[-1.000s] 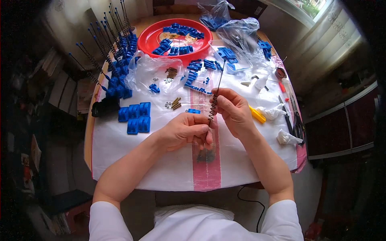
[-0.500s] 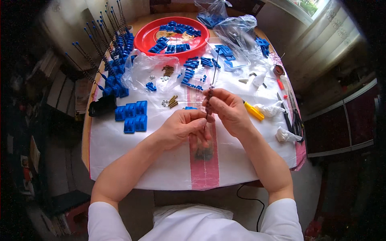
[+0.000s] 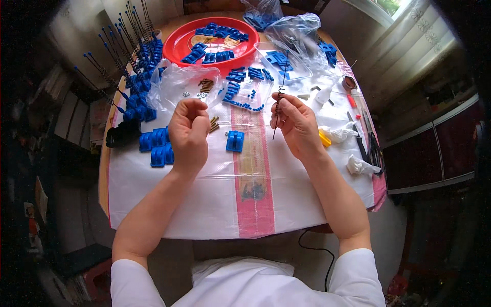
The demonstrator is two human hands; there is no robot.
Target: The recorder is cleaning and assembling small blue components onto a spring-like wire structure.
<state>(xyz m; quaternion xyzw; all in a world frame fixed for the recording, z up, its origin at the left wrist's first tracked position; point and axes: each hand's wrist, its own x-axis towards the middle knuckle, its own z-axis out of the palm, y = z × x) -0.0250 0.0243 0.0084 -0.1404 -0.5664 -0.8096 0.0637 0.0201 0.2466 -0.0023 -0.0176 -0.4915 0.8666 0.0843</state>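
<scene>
My right hand (image 3: pixel 298 125), raised over the sheet right of the middle, pinches a thin dark wire spring (image 3: pixel 279 106). Its coils sit at the fingertips, with a straight wire end standing above and another pointing down. My left hand (image 3: pixel 189 137) is closed, fingers curled in, over the sheet beside the brass screws (image 3: pixel 214 124). Whether anything is inside its fingers is hidden. Between the hands a single blue plastic block (image 3: pixel 235 141) lies on the sheet. Left of my left hand, several blue blocks (image 3: pixel 158 156) stand in two rows, partly covered by it.
A red basin (image 3: pixel 170 46) with blue parts stands at the back. Assembled blue pieces with upright springs (image 3: pixel 135 100) line the left edge. A clear bag (image 3: pixel 162 94) holds screws and nuts. Small blue parts (image 3: pixel 232 89), a yellow-handled tool (image 3: pixel 324 139) and scissors (image 3: pixel 375 153) lie around.
My left hand has let go of the spring and moved left toward the screws. My right hand keeps the spring and has shifted slightly right. The single blue block is now uncovered.
</scene>
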